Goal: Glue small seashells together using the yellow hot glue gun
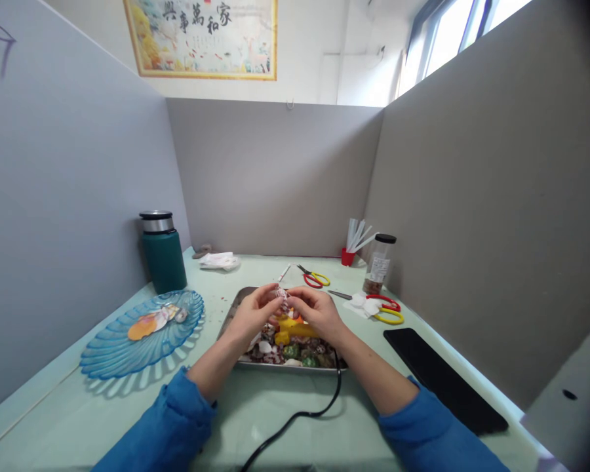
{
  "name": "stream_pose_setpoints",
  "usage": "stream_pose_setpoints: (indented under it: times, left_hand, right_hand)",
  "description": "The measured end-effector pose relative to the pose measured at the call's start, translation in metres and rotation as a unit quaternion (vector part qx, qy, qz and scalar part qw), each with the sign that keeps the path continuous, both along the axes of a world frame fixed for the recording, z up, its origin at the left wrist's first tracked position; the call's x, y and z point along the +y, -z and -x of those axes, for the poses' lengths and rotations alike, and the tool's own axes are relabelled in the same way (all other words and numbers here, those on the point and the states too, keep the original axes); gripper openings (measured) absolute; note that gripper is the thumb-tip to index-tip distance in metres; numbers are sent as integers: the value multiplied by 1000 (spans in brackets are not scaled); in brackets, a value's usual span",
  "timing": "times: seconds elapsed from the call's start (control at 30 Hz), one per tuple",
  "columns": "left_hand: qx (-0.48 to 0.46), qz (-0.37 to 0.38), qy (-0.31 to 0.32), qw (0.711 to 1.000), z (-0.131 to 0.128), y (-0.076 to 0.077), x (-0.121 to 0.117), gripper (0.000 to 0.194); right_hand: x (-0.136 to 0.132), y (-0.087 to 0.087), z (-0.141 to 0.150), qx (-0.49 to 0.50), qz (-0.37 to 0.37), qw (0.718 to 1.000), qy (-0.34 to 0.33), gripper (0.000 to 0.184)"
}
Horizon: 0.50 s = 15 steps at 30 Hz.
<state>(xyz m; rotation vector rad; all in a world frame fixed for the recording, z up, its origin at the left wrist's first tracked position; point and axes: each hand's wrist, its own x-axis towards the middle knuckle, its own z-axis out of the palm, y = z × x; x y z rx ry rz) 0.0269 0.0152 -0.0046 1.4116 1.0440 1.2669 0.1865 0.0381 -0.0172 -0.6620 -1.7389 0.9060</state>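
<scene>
Both hands meet above a metal tray (295, 369), pinching a small white and reddish-brown patterned seashell (284, 300) between their fingertips. My left hand (254, 314) grips it from the left, and my right hand (320, 316) from the right; the fingers partly cover the shell. Under the hands, the tray holds many shells (270, 353), some white, some speckled brown, some green. Among them lies a yellow glue gun (295, 328), partly hidden by my hands, with a black cord (299, 414) running over the tray's front rim towards me.
Left stands a blue scalloped plate (98, 357) with orange and pale pieces, and a green bottle (163, 259). Behind the tray lie scissors (316, 278). At right are more scissors (391, 310), a lidded jar (379, 265), a red cup of glue sticks (347, 256) and a black slab (440, 380). Partitions enclose the table.
</scene>
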Motion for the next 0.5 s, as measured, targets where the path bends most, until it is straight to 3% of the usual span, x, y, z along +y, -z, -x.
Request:
stream_pose_setpoints:
  times: [0.23, 0.37, 0.5]
  left_hand:
    - [132, -117, 61, 982, 1, 4, 1, 41]
    - [100, -112, 71, 986, 0, 2, -1, 40]
    - [19, -67, 128, 989, -1, -2, -5, 34]
  right_hand:
    - [3, 2, 1, 43, 56, 997, -34, 22]
    - [3, 2, 0, 39, 54, 997, -49, 24]
    - [1, 1, 0, 54, 44, 997, -18, 20]
